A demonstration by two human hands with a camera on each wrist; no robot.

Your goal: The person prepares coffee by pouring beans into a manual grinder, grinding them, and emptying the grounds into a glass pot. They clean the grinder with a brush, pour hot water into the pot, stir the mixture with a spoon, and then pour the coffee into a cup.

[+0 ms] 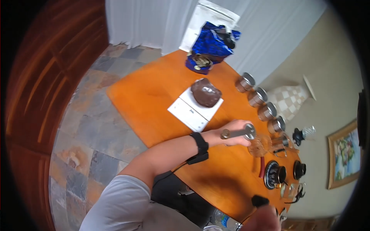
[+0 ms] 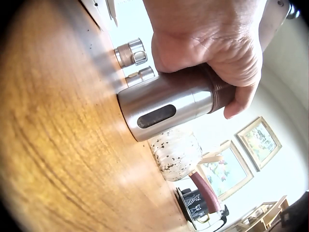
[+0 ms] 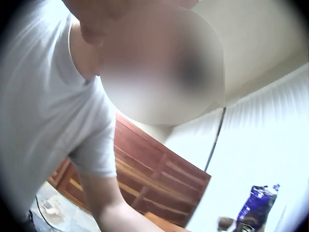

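Observation:
My left hand (image 1: pixel 236 130) grips a metal grinder upright on the wooden table, its crank (image 1: pixel 239 133) on top. In the left wrist view, the hand (image 2: pixel 207 43) has fingers and thumb wrapped around the dark upper band of the steel grinder (image 2: pixel 166 104), whose side window shows dark contents. A brown bowl (image 1: pixel 206 92) rests on a white scale (image 1: pixel 189 114) beyond that hand. The blurred right hand (image 1: pixel 263 220) is at the head view's bottom edge, close to the camera; its fingers and anything it holds cannot be made out.
An open blue bag (image 1: pixel 214 45) stands by a white bag (image 1: pixel 192 25). Several metal canisters (image 1: pixel 257 97) line the table's wall side, near a checkered vase (image 1: pixel 289 101). Beyond the left hand are a glass vessel (image 1: pixel 259 146) and a black cup (image 1: pixel 278 174).

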